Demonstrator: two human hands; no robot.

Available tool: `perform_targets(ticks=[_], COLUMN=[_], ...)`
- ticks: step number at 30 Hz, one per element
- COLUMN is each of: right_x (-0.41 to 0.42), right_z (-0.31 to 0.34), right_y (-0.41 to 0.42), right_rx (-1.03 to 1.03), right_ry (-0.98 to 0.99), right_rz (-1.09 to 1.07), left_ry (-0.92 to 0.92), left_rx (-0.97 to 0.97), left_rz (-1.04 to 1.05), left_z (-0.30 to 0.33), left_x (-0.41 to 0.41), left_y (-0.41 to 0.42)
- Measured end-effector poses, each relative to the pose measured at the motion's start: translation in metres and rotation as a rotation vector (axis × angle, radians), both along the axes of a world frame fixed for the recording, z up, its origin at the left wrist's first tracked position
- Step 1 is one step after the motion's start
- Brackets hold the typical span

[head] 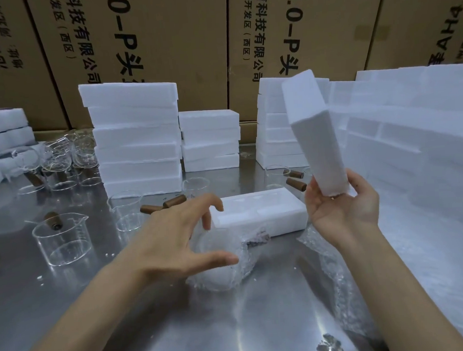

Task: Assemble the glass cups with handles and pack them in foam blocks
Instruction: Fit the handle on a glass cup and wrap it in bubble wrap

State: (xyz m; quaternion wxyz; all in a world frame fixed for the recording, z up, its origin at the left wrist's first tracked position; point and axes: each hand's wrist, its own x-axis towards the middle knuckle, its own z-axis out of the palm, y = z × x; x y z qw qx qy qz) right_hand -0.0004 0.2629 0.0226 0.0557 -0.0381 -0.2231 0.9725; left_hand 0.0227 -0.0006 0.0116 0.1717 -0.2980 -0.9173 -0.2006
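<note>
Steel tabletop (232, 323) backed by cardboard boxes (164, 44) and foam stacks (137, 137). At centre, the left hand (180, 239) hovers, fingers spread, over a bubble-wrapped cup (221, 261) beside an open foam block (262, 214). At right, the right hand (342, 204) grips a foam lid (311, 133) upright.

Flat, reflective stainless-steel table surface (246, 322) fills the lower half of the view, from 3 o'clock through 6 o'clock to 9 o'clock. Small white crumbs (39, 277) lie scattered on it at 8 o'clock. Tall brown corrugated cardboard cartons (178, 44) stand upright side by side along the far table edge, from 10 o'clock to 2 o'clock. Each carton face carries black printed characters (126, 38), running vertically.
</note>
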Motion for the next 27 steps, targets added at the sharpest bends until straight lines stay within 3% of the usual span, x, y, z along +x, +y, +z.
perform_targets(ticks=[7,9,12,16,20,27], right_x=[-0.001,0.000,-0.001,-0.002,-0.002,-0.001], right_z=[-0.001,-0.001,-0.002,-0.002,-0.003,-0.004], right_y=[0.000,0.000,0.000,0.000,0.001,0.000], right_rx=[-0.020,-0.021,-0.042,-0.060,-0.057,0.029], right_ry=[-0.012,-0.021,-0.025,-0.006,-0.002,0.018], right_rz=[-0.006,-0.007,-0.020,-0.031,-0.041,-0.031], left_ry=[0.124,0.100,0.062,0.176,0.130,0.051], left_rx=[-0.275,-0.261,-0.094,0.061,0.014,-0.165], left_rz=[0.003,-0.004,0.007,0.080,0.215,0.216], left_z=[0.000,-0.001,0.009,0.029,0.033,0.004], left_x=[0.005,0.004,0.001,-0.019,-0.050,-0.076], left_y=[0.014,0.017,0.016,0.018,0.034,0.051])
